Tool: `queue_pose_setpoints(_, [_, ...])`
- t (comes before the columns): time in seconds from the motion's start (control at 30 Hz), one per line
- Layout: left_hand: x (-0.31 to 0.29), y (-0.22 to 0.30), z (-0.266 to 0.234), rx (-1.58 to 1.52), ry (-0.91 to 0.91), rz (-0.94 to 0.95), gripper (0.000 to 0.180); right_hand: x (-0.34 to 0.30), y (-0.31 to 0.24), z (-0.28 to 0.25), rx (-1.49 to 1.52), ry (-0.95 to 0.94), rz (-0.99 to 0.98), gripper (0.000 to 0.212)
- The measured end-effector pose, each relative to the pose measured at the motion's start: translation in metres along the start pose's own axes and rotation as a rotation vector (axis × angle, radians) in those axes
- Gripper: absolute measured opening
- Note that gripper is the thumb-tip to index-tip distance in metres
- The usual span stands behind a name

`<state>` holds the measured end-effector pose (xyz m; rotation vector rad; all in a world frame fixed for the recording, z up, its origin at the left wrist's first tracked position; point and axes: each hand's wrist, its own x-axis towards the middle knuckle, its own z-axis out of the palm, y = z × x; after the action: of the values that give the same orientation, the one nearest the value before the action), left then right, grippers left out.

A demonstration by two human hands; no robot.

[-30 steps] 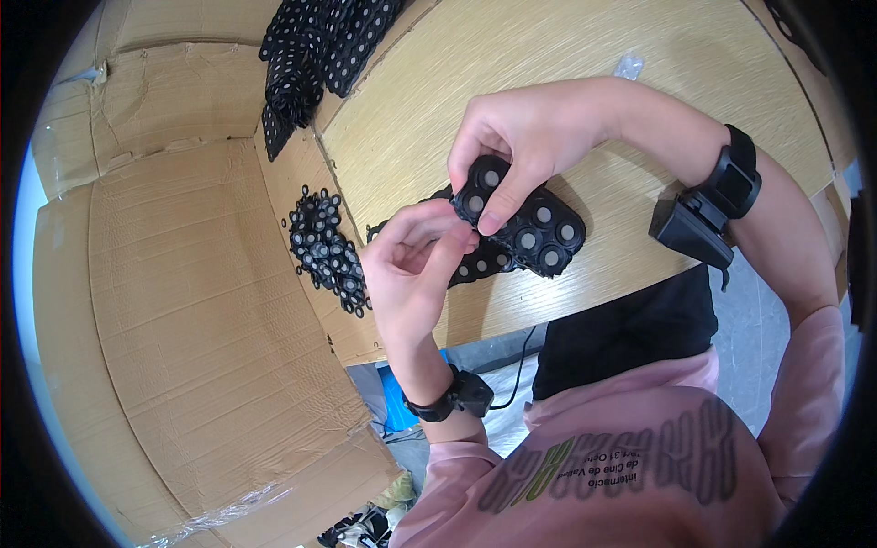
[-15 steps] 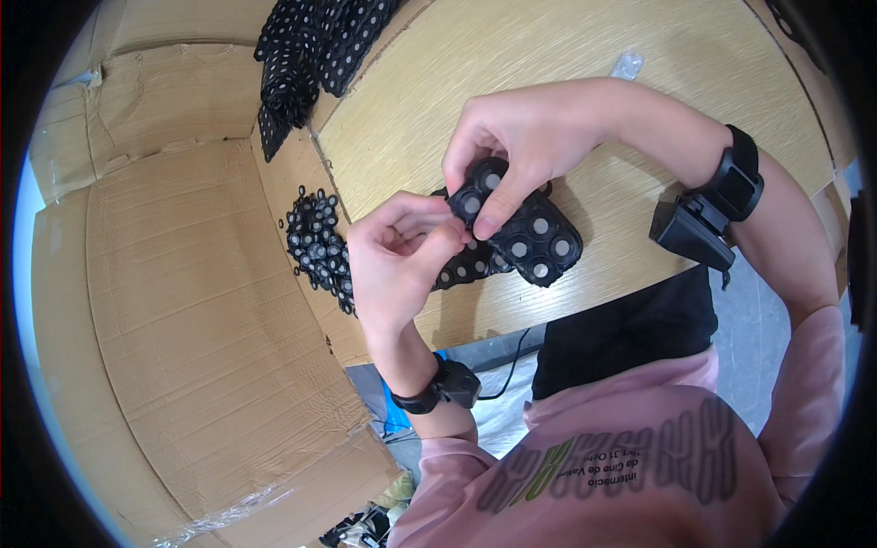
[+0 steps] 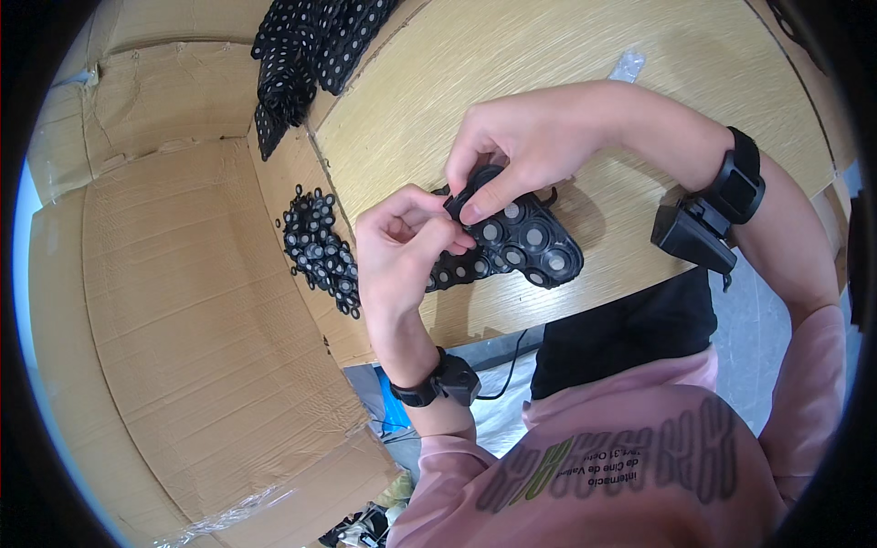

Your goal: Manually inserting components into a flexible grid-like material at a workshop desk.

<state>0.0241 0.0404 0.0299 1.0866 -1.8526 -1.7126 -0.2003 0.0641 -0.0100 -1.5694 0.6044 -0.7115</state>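
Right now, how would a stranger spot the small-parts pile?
Find the wooden tabletop, then its left edge by the brown cardboard. The pile sits there, left of the left hand. Unlike the dotted black sheet in the right hand, its pieces are small and loose.

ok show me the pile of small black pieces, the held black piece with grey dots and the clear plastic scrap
Pile of small black pieces (image 3: 320, 247): head view, middle of the pile
Held black piece (image 3: 526, 239): head view, middle of its dotted face
Clear plastic scrap (image 3: 628, 67): head view, its middle
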Motion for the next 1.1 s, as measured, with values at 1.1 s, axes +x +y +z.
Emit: queue_pose_setpoints(1.1, [-0.037,-0.013,-0.010,0.078,0.286,0.081,0.021,-0.001,0.002,-0.005,0.094,-0.077,0.026,0.022])
